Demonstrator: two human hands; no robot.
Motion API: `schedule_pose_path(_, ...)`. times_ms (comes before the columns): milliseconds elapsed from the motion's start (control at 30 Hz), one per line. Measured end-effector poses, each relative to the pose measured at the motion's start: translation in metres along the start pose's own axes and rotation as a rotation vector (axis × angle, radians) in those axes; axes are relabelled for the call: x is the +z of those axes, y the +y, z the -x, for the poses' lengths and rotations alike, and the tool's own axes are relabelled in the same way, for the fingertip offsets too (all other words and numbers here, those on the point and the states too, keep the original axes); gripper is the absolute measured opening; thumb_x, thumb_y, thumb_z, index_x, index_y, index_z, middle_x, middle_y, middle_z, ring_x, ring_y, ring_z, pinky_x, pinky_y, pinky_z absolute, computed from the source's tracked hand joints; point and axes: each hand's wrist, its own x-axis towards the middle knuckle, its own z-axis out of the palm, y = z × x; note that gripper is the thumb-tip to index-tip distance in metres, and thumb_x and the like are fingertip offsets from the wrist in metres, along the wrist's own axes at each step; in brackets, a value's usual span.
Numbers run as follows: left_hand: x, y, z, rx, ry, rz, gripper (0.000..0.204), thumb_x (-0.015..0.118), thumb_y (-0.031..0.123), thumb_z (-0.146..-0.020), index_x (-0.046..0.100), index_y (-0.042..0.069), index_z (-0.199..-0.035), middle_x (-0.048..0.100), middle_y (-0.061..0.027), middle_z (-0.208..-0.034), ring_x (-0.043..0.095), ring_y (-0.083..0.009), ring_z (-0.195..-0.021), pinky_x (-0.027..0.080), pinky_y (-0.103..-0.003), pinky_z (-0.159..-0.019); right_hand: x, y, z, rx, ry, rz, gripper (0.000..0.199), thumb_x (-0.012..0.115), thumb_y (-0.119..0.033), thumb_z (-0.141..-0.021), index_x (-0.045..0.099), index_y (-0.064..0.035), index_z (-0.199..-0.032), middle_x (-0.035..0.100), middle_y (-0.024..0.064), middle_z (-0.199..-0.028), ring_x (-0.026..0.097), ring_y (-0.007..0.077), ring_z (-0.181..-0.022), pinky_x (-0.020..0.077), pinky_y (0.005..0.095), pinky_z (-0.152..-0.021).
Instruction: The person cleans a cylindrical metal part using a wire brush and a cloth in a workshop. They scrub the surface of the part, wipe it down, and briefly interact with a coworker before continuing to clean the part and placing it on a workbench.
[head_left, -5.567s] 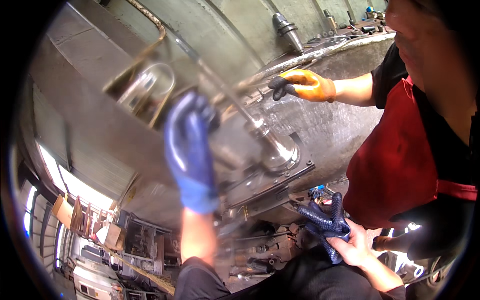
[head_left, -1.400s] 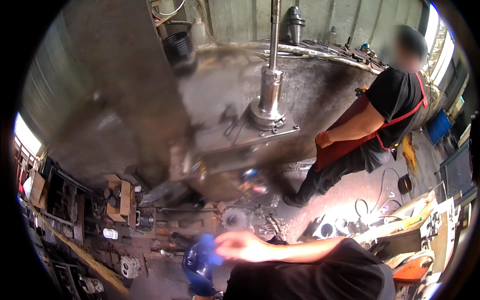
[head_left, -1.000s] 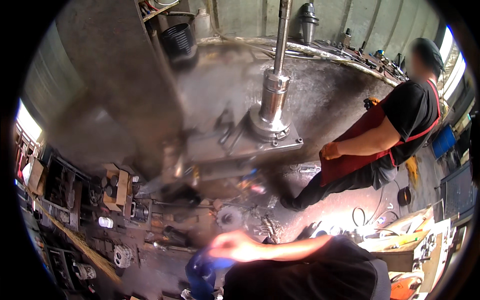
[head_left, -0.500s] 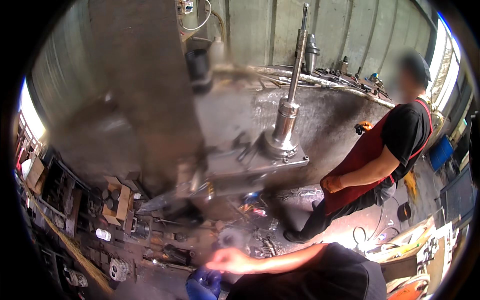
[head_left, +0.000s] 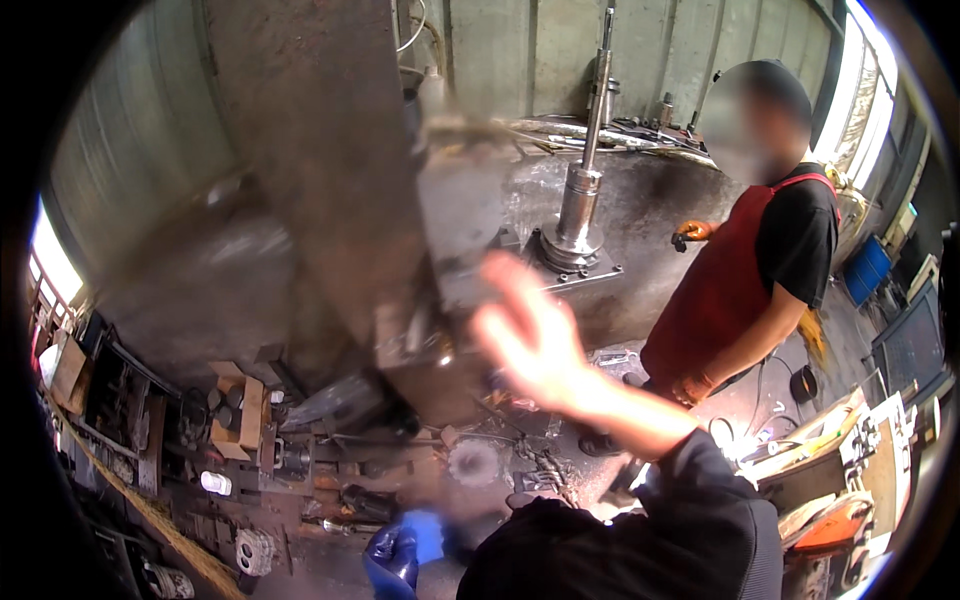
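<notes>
My right hand (head_left: 535, 340), bare and smeared by motion, is raised in front of the metal stand with its fingers stretched out and apart. Nothing shows in it. Behind it a polished steel cylinder with a long upright shaft (head_left: 580, 205) rises from a bolted plate (head_left: 590, 275). Low in the picture is my left hand (head_left: 392, 555) in a dark blue glove. Its fingers look closed on a limp, brighter blue piece (head_left: 426, 535), a cloth or a glove; I cannot tell which.
A co-worker in a red apron (head_left: 700, 290) and orange gloves stands at the right. A broad dark column (head_left: 310, 170) is at the left. Below it lie a carton (head_left: 238, 410), a white cup (head_left: 215, 483) and metal parts. A tool-covered bench (head_left: 640, 140) runs along the wall.
My right hand has left the side of my left hand and swung up and forward, its fingers spreading. The brighter blue piece now shows at my left hand. The co-worker appears nearer.
</notes>
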Motion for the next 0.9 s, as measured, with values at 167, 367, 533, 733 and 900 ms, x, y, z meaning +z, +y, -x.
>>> schedule_pose_path(167, 0.032, 0.010, 0.020, 0.357, 0.304, -1.109, 0.021, 0.065, 0.005, -0.098, 0.070, -0.005, -0.115, 0.074, -0.0117, -0.108, 0.070, -0.0226, -0.100, 0.057, -0.039, -0.090, -0.079, -0.003, -0.133, -0.216, 0.461, 0.218, 0.063, 0.062, -0.013, -0.087, 0.049, -0.0042, -0.149, 0.055, 0.0026, -0.059, 0.052, 0.0120, -0.055, 0.0463, 0.0321, -0.058)
schedule_pose_path(367, 0.043, 0.034, 0.040, 0.367, 0.347, -1.248, 0.023, 0.063, 0.005, -0.098, 0.070, -0.005, -0.117, 0.073, -0.0173, -0.111, 0.070, -0.0280, -0.101, 0.057, -0.039, -0.091, -0.120, 0.007, -0.199, -0.163, 0.577, 0.381, 0.065, 0.061, -0.017, -0.084, 0.055, -0.0140, -0.148, 0.066, 0.0048, -0.066, 0.060, 0.0136, -0.060, 0.0523, 0.0328, -0.068)
schedule_pose_path(533, 0.033, 0.037, 0.050, 0.444, 0.358, -1.238, 0.024, 0.061, 0.004, -0.098, 0.069, -0.005, -0.118, 0.070, -0.0180, -0.117, 0.068, -0.0282, -0.105, 0.056, -0.038, -0.091, -0.119, 0.002, -0.211, -0.244, 0.633, 0.418, 0.062, 0.060, -0.015, -0.085, 0.057, -0.0164, -0.147, 0.063, 0.0034, -0.063, 0.055, 0.0108, -0.055, 0.0495, 0.0310, -0.061)
schedule_pose_path(733, -0.005, 0.062, 0.051, 0.508, 0.403, -1.013, 0.024, 0.064, 0.006, -0.098, 0.070, -0.004, -0.119, 0.072, -0.0124, -0.109, 0.068, -0.0209, -0.098, 0.056, -0.034, -0.084, -0.110, -0.014, -0.231, -0.134, 0.632, 0.461, 0.050, 0.061, -0.018, -0.084, 0.069, -0.0129, -0.134, 0.067, 0.0059, -0.069, 0.062, 0.0127, -0.063, 0.0529, 0.0309, -0.069)
schedule_pose_path(900, -0.034, 0.043, 0.118, 0.546, 0.602, -0.765, 0.023, 0.067, 0.011, -0.100, 0.071, -0.004, -0.117, 0.073, -0.0091, -0.103, 0.067, -0.0158, -0.094, 0.056, -0.031, -0.083, -0.056, -0.087, -0.139, -0.539, 0.631, 0.081, 0.025, 0.065, -0.012, -0.098, 0.075, -0.0026, -0.119, 0.068, -0.0023, -0.087, 0.055, 0.0070, -0.069, 0.0450, 0.0224, -0.063)
